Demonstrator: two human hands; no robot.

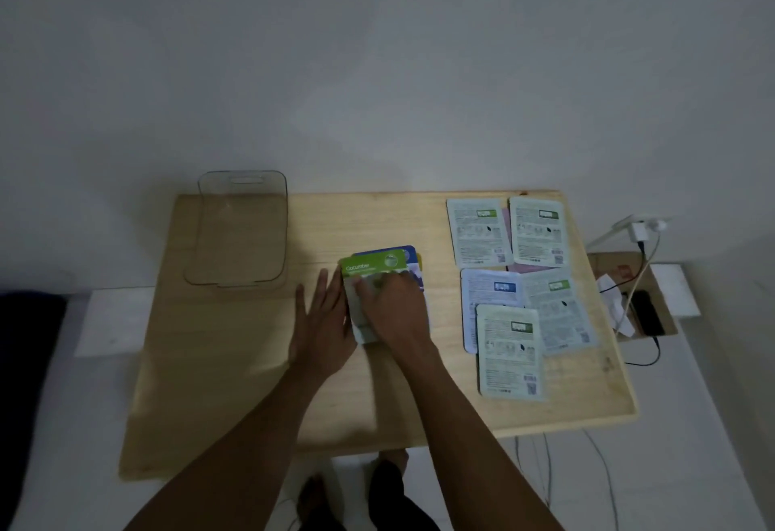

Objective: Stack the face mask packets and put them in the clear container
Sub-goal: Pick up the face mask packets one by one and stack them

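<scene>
A small stack of face mask packets lies at the table's middle, a green Cucumber packet on top and a blue one under it. My right hand presses flat on the top packet. My left hand lies open against the stack's left edge, fingers spread. The clear container stands empty at the table's far left. Several more packets lie face down on the right side, some overlapping.
The wooden table stands against a white wall. A cardboard box with a dark device, cables and a white charger sits to the right of the table. My feet show below the front edge.
</scene>
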